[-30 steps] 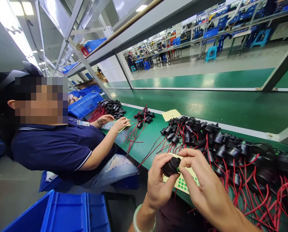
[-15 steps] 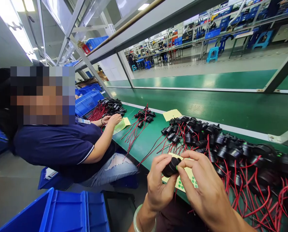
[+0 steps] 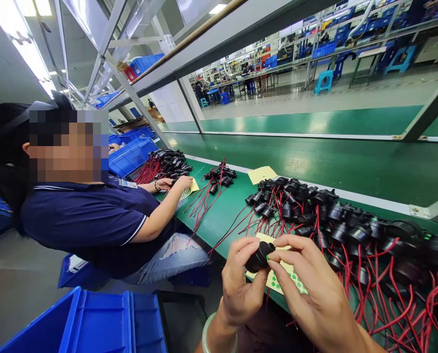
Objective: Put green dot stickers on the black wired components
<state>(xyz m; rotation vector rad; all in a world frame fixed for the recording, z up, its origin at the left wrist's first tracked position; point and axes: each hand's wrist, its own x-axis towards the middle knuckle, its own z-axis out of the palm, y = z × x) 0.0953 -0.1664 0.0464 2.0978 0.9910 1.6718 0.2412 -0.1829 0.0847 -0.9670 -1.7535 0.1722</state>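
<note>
One black part partly behind left hand

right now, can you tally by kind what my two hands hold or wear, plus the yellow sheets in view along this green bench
Black part held in the left hand: 1
Green dot at the tips of the right hand: 1
Pale bangle: 1
Yellow sheets: 3
Total: 6
</note>
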